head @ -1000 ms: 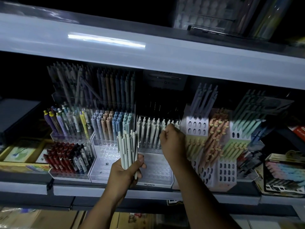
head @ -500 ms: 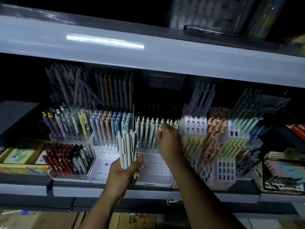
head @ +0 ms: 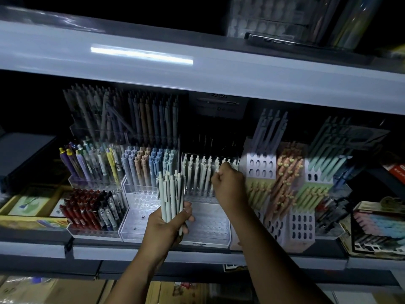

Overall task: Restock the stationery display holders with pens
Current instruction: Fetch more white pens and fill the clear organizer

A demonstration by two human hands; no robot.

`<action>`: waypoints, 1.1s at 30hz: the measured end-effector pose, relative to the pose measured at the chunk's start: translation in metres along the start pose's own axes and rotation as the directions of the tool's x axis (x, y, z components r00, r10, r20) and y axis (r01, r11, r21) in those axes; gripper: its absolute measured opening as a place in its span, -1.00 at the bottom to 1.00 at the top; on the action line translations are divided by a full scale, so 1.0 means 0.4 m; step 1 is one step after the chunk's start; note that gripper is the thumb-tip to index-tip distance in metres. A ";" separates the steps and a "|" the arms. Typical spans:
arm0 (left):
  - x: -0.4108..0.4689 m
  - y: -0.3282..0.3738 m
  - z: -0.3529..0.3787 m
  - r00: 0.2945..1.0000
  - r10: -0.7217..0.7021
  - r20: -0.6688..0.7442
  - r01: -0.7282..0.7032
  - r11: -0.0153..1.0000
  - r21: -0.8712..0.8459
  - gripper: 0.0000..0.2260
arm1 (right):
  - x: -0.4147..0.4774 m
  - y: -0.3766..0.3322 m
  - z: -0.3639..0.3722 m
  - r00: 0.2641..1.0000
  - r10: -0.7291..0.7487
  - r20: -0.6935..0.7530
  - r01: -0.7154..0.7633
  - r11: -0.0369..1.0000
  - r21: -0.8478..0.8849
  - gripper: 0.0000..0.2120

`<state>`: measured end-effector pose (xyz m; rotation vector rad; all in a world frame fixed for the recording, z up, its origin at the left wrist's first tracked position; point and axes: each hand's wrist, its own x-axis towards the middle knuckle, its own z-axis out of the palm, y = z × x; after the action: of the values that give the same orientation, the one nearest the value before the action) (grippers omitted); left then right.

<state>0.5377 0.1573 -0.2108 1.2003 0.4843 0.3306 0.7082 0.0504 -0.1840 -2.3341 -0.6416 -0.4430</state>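
Observation:
My left hand [head: 166, 229] grips a bundle of pale grey-green pens [head: 169, 194], upright, in front of the shelf. A clear tiered holder [head: 208, 227] sits behind it; its front rows of holes are bare and its back row holds a line of matching pale pens [head: 197, 172]. My right hand [head: 229, 187] is at the right end of that row, fingers curled, pinching the top of a pale pen there. The pen's lower part is hidden behind the hand.
Left of the clear holder stand pastel pens [head: 149, 165] and red pens [head: 83, 207] in acrylic trays. White perforated holders [head: 259, 167] with coloured pens stand close on the right. The upper shelf edge [head: 197, 75] overhangs. Cardboard boxes lie below.
My right hand shifted slightly along the right end of the back row of pale pens. My left hand and its bundle stayed put.

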 end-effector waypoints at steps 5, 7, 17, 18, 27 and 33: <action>0.004 0.007 0.006 1.000 -0.001 0.016 0.001 1.000 0.001 -0.81 | -0.016 0.023 0.009 0.993 0.120 -0.013 -0.119 0.991 0.068 -0.74; 0.006 0.008 0.008 1.000 0.003 0.017 -0.003 1.000 0.001 -0.80 | -0.031 0.013 -0.001 0.990 0.136 -0.033 -0.131 0.983 0.126 -0.76; 0.008 0.002 0.020 0.998 0.019 0.060 -0.020 0.999 0.030 -0.79 | -0.047 -0.113 -0.092 0.933 0.063 0.355 -0.271 0.773 0.574 -0.87; 0.007 0.002 0.021 0.998 0.019 0.065 -0.021 0.999 0.040 -0.80 | -0.044 -0.113 -0.096 0.931 0.080 0.357 -0.285 0.769 0.572 -0.89; 0.001 0.001 0.023 0.996 0.005 0.090 -0.012 0.997 0.077 -0.80 | -0.029 -0.098 -0.128 0.844 0.145 0.516 -0.480 0.633 0.607 -0.93; 0.009 -0.014 0.021 0.998 0.005 0.066 -0.006 1.000 0.016 -0.78 | -0.002 -0.068 -0.157 0.917 0.211 0.339 -0.395 0.610 0.687 -0.95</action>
<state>0.5449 0.1505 -0.2143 1.2243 0.4269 0.2909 0.6839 0.0252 -0.1254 -1.6297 -0.3917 0.2409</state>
